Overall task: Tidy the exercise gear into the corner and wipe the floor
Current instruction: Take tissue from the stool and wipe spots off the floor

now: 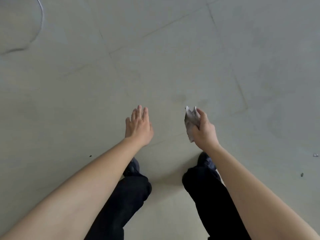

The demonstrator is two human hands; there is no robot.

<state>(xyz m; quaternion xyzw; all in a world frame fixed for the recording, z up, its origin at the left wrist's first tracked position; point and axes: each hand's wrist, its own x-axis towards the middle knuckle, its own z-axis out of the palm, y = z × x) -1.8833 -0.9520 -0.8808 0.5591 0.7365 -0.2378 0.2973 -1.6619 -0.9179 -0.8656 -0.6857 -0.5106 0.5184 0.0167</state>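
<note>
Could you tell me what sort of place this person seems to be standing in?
Probably an indoor room with a bare tiled floor: grout lines cross it, bits of debris lie about, and a thin cable curves across one corner.

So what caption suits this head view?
Standing on a grey tiled floor, right hand grips a crumpled wipe; left hand open, empty.

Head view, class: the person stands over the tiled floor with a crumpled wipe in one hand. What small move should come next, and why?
Probably crouch and bring the right hand, which grips the grey wipe, down to the floor. The wipe is held above the tiles, the left hand is open and empty, and small dark specks lie nearby.
</note>
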